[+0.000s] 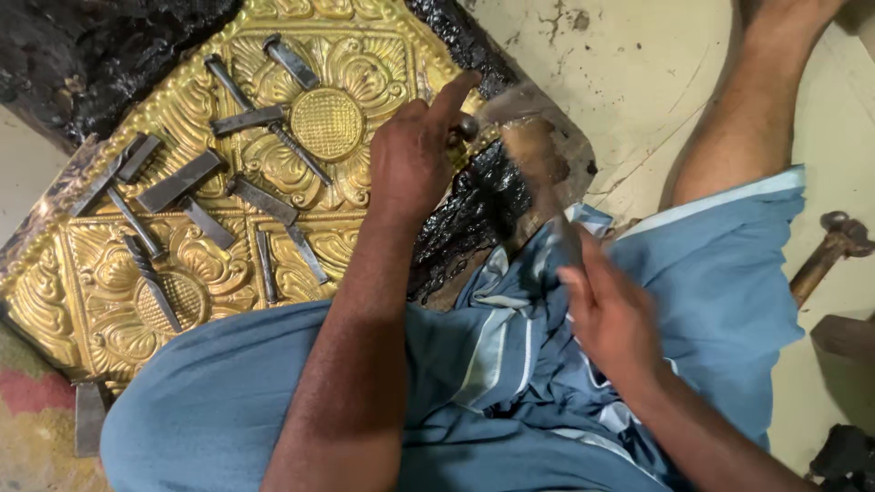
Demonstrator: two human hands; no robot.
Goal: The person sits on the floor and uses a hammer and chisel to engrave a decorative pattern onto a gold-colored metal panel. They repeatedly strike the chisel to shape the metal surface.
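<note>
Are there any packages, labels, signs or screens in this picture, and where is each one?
None are in view. There is only an embossed golden metal sheet with loose steel punches lying on it, and no label shows on either.

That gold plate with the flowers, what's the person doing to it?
The left hand holds a small punch against the edge of the gold plate. The right hand swings a hammer, blurred with motion, above it. More metal punches lie scattered on the plate, which sits on black pitch.
</note>
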